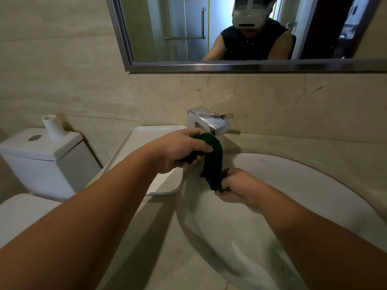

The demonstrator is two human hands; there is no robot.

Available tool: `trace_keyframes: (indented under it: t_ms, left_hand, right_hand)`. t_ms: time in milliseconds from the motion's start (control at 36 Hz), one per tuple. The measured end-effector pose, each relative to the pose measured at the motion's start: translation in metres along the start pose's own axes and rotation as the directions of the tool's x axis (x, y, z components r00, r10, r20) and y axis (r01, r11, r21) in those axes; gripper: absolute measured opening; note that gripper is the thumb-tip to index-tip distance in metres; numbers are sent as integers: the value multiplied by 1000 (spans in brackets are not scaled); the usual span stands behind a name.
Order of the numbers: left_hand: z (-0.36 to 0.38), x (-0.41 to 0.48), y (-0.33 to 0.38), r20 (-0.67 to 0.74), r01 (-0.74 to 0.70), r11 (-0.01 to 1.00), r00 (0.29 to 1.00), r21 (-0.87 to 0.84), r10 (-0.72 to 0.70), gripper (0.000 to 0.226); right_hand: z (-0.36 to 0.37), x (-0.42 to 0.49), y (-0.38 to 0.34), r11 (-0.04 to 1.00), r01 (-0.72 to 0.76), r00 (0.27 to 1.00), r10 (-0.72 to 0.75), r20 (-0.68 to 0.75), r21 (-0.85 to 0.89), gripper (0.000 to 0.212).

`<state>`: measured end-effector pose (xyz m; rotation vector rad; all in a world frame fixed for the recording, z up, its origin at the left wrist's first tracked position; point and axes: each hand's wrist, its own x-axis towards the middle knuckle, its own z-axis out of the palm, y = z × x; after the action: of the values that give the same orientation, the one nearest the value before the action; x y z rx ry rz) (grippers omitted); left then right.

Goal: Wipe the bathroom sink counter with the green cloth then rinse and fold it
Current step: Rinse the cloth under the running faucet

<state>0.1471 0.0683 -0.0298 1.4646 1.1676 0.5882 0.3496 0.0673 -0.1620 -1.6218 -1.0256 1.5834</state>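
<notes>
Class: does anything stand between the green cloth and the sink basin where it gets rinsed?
Nothing visible does. The left hand and right hand hold the green cloth over the sink basin, by the faucet.

- The left hand [184, 151] grips the upper end of the green cloth [213, 155], just in front of the chrome faucet [207, 122].
- The right hand [238, 185] pinches the cloth's lower end; the cloth hangs bunched between the two hands over the sink [303, 195].
- A white tray [146, 137] lies on the desk [282, 143] left of the sink, partly under the left wrist.
- A toilet tank [41, 160] stands further left, with a white vessel [52, 127] on its lid.
- The mirror [167, 28] above reflects the person.
</notes>
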Motion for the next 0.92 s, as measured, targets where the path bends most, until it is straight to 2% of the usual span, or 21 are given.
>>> trace_keyframes:
  t_ms: [28, 83, 139, 194, 306, 417, 472, 528, 611, 694, 778, 917]
  left_hand:
    - [-1, -1, 0, 20, 1, 1000, 1000, 26, -2, 22]
    - [-2, -2, 1, 60, -5, 996, 998, 93, 0, 26]
    - [1, -2, 2, 92, -10, 986, 996, 164, -5, 27]
    - [4, 0, 3, 104, -9, 970, 994, 242, -17, 29]
    - [13, 8, 2, 62, 3, 929, 998, 369, -28, 29]
    - [22, 17, 1, -73, 15, 911, 997, 413, 16, 23]
    - [26, 21, 0, -113, 29, 897, 993, 441, 24, 22]
    - [29, 24, -1, -135, 45, 877, 991, 479, 23, 24]
    - [30, 25, -2, -154, 82, 853, 988, 515, -2, 29]
    - [25, 24, -3, -160, 122, 855, 986, 504, -47, 35]
    - [19, 24, -6, -179, 139, 886, 982, 443, -65, 28]
    - [18, 28, -11, -166, 98, 977, 984, 187, -66, 20]
  right_hand:
    - [0, 2, 0, 999, -15, 1000, 16, -15, 52, 40]
    - [-1, 0, 0, 999, -9, 1000, 10, -18, 42, 48]
    - [-3, -5, -2, 999, 37, 999, -38, 3, 24, 62]
    - [-4, -10, -6, 990, 108, 993, -112, 34, 91, 66]
    - [-13, -15, -18, 952, 162, 969, -203, 140, 260, 50]
    - [-24, -24, -35, 953, 227, 935, -271, 228, 201, 28]
    - [-26, -29, -44, 950, 304, 930, -313, 191, 75, 16]
    - [-29, -29, -49, 934, 354, 932, -349, 93, -49, 9]
    - [-34, -26, -52, 915, 398, 916, -400, -21, -60, 6]
    - [-38, -25, -52, 903, 430, 900, -427, -86, 9, 9]
    - [-43, -26, -54, 894, 444, 888, -432, -156, 57, 15]
    - [-44, -32, -57, 899, 430, 894, -412, -178, 81, 15]
